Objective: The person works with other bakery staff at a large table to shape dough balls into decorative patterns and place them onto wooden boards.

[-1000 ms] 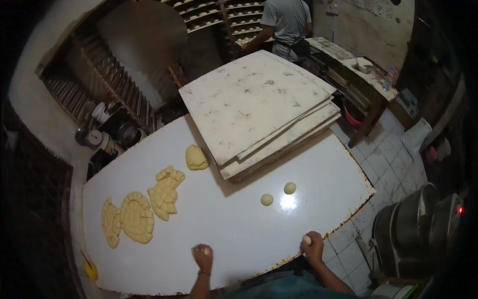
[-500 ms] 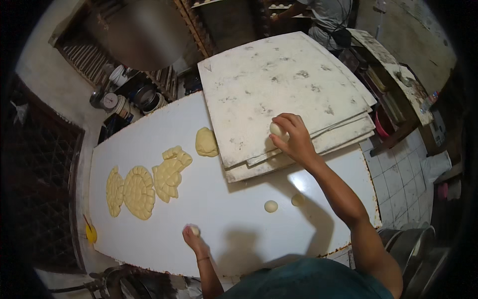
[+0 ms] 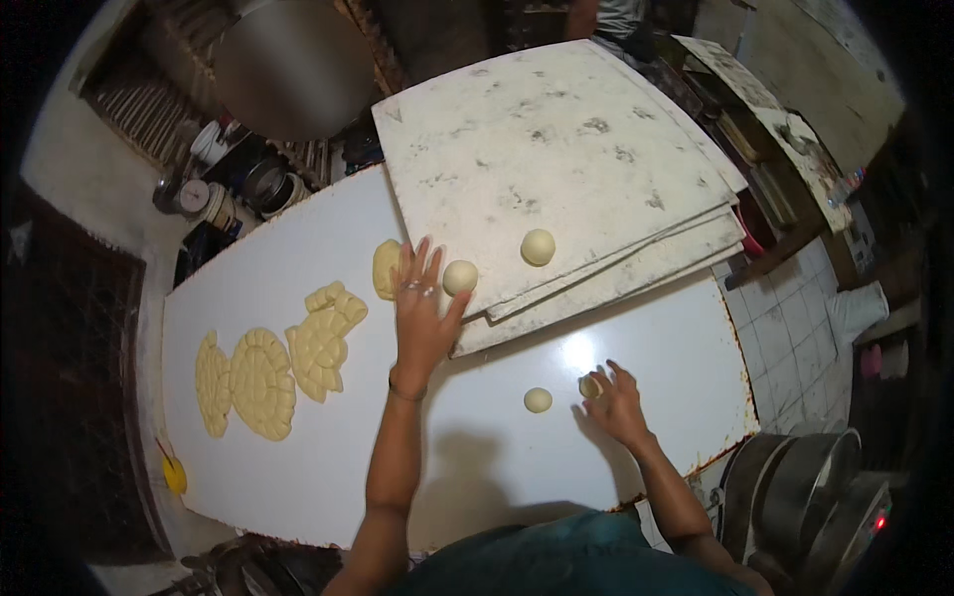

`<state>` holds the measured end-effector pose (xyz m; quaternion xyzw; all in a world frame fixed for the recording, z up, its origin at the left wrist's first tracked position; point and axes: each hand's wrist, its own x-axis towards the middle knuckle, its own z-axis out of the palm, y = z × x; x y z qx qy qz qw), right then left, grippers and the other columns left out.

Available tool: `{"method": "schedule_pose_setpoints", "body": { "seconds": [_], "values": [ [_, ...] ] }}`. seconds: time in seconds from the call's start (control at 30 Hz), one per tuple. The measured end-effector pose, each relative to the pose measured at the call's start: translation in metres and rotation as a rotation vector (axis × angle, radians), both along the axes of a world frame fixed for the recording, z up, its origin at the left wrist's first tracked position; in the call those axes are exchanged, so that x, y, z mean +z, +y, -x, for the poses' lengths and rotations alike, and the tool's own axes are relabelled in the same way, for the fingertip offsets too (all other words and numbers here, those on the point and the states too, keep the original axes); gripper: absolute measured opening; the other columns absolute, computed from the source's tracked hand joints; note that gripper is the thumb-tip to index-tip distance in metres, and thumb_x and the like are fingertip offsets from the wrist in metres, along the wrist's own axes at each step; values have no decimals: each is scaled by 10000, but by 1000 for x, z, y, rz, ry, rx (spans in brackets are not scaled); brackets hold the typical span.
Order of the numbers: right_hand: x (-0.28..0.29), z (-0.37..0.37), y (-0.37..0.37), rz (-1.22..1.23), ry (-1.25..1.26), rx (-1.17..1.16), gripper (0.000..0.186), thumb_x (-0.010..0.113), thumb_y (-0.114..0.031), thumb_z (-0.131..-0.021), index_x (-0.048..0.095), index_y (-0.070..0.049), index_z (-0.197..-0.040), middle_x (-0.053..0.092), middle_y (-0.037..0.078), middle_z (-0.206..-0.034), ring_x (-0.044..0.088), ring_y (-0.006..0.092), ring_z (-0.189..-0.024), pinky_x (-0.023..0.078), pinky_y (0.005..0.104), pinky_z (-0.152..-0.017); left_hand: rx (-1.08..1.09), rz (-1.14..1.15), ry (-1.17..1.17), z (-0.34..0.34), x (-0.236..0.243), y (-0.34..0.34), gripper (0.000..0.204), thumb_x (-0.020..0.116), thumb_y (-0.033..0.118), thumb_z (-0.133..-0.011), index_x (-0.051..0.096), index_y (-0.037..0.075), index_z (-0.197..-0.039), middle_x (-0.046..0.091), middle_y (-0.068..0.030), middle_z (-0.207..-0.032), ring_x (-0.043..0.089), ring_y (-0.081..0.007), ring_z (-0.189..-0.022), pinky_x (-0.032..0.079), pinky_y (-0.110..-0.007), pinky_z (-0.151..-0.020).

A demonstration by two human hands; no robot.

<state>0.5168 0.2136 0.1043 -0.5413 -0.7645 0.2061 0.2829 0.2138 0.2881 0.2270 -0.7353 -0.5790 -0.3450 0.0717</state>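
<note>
Sitting just right of the left hand (image 3: 421, 316), whose fingers are spread, a dough ball (image 3: 460, 278) looks light, soft, easily dented: best cupped round its sides. The right hand (image 3: 618, 407) half-curls at a second dough ball (image 3: 590, 386), hold unclear.

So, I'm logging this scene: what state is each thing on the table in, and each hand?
Table: edge stained brown
Boards: stacked, top one smudged
Dough balls: round, two on the boards, two on the table
Left hand: open, fingers spread
Right hand: fingers curved at one ball, grip unclear
Dough lump: uncut, partly hidden
Dough slabs: flat, divided into pieces
</note>
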Motion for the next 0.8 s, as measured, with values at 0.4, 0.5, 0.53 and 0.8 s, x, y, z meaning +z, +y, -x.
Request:
{"method": "schedule_pose_setpoints", "body": {
  "seconds": [0.4, 0.5, 0.53, 0.8],
  "values": [
    [-6, -29, 25, 740, 1215, -347, 340, 532, -103, -892, 520, -2, -1216, 580, 100, -1085, 573, 162, -938, 482, 285, -809, -100, 492, -103, -94, -194, -144, 516, 749, 216, -710, 543, 80, -1163, 452, -196, -1278, 444, -370, -1153, 337, -486, -1007],
    [39, -58, 79, 561, 1190, -104, 362, 557, -106, -888, 513, 5, -1230, 568, 115, -1153, 566, 175, -1017, 468, 292, -868, -24, 428, -248, -112, -191, -135, 483, 751, 127, -705, 536, 36, -1128, 488, -200, -1225, 489, -369, -1093, 411, -435, -943],
    [60, -65, 104, 442, 1056, -35, 365, 572, -104, -881, 517, 5, -1226, 564, 112, -1171, 561, 165, -1033, 467, 291, -875, -36, 444, -297, -115, -192, -130, 466, 740, 144, -719, 534, 21, -1119, 502, -182, -1212, 489, -360, -1094, 418, -423, -939],
    [128, -68, 240, -249, 69, 151, 425, 681, -170, -785, 565, -58, -1178, 573, 133, -1179, 566, 303, -998, 453, 389, -874, 75, 542, -404, -149, -89, -91, 435, 749, 99, -717, 565, 31, -1105, 597, -160, -1080, 577, -324, -985, 485, -386, -843]
  ]
}}
